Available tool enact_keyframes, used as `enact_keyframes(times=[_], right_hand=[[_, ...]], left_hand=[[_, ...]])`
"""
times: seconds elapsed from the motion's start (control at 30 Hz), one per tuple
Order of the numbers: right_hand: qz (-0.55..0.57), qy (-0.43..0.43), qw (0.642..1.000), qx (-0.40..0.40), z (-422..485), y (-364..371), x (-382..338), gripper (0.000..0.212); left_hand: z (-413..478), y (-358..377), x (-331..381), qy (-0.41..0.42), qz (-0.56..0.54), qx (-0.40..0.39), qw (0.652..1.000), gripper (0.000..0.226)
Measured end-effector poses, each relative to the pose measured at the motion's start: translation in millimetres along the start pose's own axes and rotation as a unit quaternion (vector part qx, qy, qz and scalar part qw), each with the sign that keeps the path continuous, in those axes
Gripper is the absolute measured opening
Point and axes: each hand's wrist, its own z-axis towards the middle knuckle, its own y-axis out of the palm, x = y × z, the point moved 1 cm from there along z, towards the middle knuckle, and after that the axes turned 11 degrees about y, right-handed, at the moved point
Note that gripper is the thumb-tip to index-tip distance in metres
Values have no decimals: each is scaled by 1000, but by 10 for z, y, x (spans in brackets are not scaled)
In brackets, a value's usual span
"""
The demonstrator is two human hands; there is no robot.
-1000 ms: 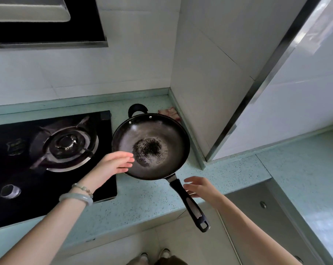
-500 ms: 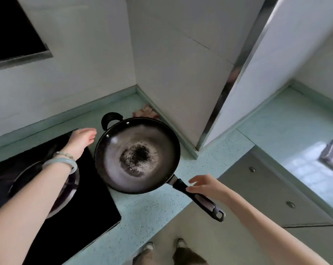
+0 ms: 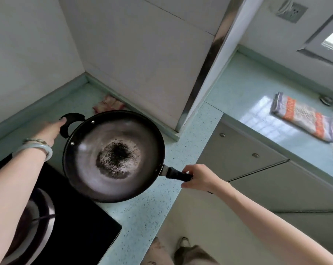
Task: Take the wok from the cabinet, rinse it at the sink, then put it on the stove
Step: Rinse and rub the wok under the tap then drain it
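Observation:
A black wok (image 3: 113,157) with a dark burnt patch in its middle sits over the pale green counter (image 3: 142,217), just right of the black gas stove (image 3: 70,222). My right hand (image 3: 200,177) grips its long black handle at the lower right. My left hand (image 3: 51,129) holds the small helper handle at the wok's upper left; its fingers are hidden behind the handle. A pale bangle and a bead bracelet ring my left wrist. Whether the wok rests on the counter or hangs just above it cannot be told.
A white tiled pillar (image 3: 152,64) rises right behind the wok. A pinkish cloth (image 3: 109,105) lies at its foot. A striped folded towel (image 3: 303,116) lies on the counter to the right, above grey cabinet drawers (image 3: 248,152). A burner ring (image 3: 37,224) shows at lower left.
My right hand has closed round the long handle. My left hand slid from the stove side to the helper handle. The view swung to the right.

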Motion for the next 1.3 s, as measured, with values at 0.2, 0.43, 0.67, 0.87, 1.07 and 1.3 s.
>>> enact_keyframes(times=[0.2, 0.43, 0.67, 0.87, 1.07, 1.3], right_hand=[[14, 0, 999, 51, 65, 112, -42, 18], [18, -8, 997, 78, 15, 146, 66, 13], [31, -3, 994, 102, -167, 47, 451, 6], [45, 5, 992, 115, -397, -19, 914, 10], [61, 7, 991, 122, -739, -57, 1634, 18], [87, 27, 985, 148, -1343, -85, 2847, 10]], left_hand=[[52, -78, -41, -53, -70, -50, 995, 28], [-123, -110, 8, -59, -115, -49, 990, 16], [-393, 57, 240, -39, -105, -63, 992, 14], [-732, 324, 402, -42, -99, -75, 991, 12], [-1402, 781, 598, -32, -105, -78, 991, 17], [-2383, 1701, 797, 0, -99, -107, 989, 18]])
